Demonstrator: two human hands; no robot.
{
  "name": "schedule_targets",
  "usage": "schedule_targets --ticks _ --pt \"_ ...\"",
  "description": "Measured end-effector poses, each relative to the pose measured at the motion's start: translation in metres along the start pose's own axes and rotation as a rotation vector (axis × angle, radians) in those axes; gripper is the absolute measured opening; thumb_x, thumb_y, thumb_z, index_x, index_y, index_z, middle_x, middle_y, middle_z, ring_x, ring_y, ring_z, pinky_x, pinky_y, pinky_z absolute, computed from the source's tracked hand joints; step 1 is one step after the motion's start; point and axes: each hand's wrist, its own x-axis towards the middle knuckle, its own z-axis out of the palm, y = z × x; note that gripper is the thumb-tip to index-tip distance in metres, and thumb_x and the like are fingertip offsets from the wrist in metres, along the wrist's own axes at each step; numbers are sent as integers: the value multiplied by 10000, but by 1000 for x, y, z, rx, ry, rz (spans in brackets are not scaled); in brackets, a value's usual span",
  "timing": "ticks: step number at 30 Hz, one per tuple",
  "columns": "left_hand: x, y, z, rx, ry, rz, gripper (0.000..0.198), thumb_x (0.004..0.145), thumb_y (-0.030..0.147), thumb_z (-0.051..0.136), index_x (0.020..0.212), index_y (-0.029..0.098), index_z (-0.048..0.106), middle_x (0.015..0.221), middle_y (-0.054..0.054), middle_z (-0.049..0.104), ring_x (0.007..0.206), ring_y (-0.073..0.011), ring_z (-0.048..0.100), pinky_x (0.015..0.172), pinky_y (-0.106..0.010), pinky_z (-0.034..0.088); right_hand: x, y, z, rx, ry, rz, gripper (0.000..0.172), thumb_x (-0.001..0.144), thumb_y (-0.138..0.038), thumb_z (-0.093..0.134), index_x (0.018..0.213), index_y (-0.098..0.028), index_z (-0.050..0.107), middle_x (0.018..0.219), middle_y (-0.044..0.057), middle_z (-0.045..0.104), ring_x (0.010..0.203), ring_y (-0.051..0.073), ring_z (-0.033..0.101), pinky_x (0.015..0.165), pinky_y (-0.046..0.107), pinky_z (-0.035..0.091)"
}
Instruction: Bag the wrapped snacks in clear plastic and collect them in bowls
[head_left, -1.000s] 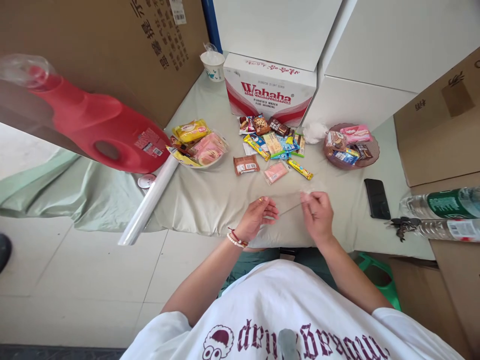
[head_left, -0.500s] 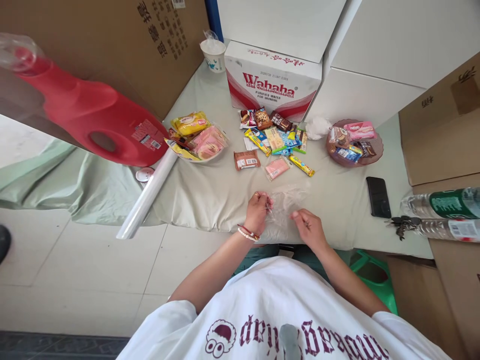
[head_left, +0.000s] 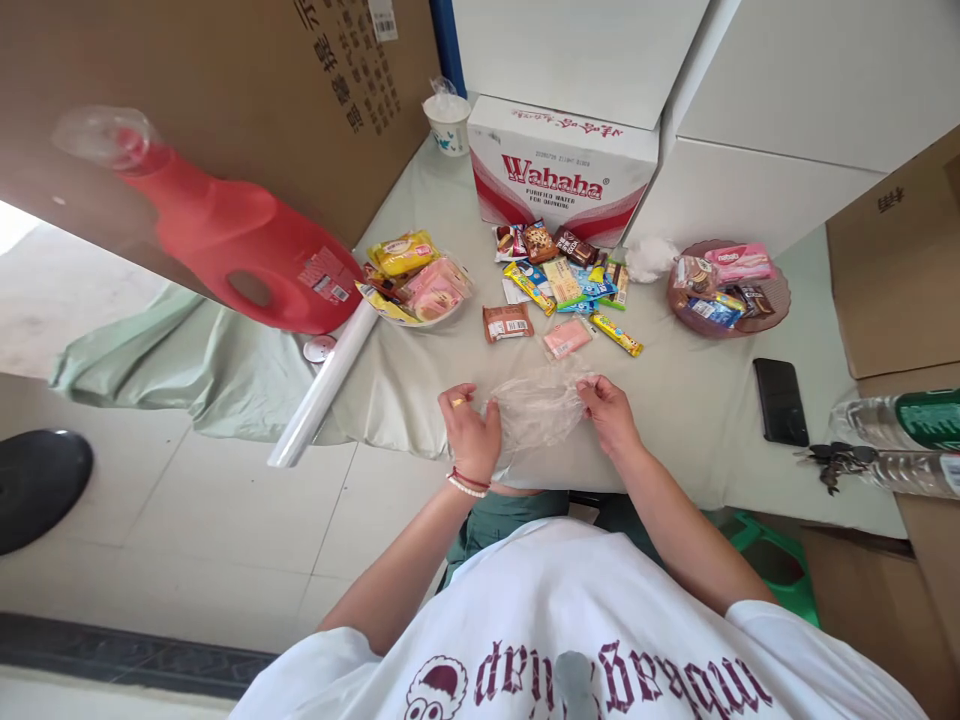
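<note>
In mid-frame, clear plastic film (head_left: 541,408) was pinched at its right edge by the right hand (head_left: 611,412); beside its left edge the left hand (head_left: 471,435) was held with fingers parted. Wrapped snacks (head_left: 403,252) were heaped in a pale dish (head_left: 441,318), centre-left, and a pinkish bowl (head_left: 782,298), right.

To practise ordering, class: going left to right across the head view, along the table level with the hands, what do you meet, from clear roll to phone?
Clear roll, left hand, thin clear plastic, right hand, black phone.
</note>
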Motion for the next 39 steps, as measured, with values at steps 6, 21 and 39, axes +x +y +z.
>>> schedule_targets --ticks 6,21,39 --pt "-8 16 0 256 -215 494 505 864 170 575 1369 180 565 1427 -193 561 1458 -352 442 1210 -547 325 -6 2 9 -261 -43 -241 266 873 -491 621 844 -228 650 886 32 630 796 184 589 723 312 506" --pt "36 14 34 557 -399 48 479 1057 504 394 756 232 650 721 -111 685 769 -289 655 690 -346 354 -64 32 -88 128 52 106 440 748 -612 832 875 -227 663 798 15 663 665 162 592 578 300 527" --pt "21 -20 9 259 -712 641 422 1004 349 553 1408 268 641 1550 -169 580 1483 -345 498 1287 -679 37 -40 17 -131 -398 -128 122 517 733 -694 749 834 -187 743 707 14 671 639 156 534 600 284 407"
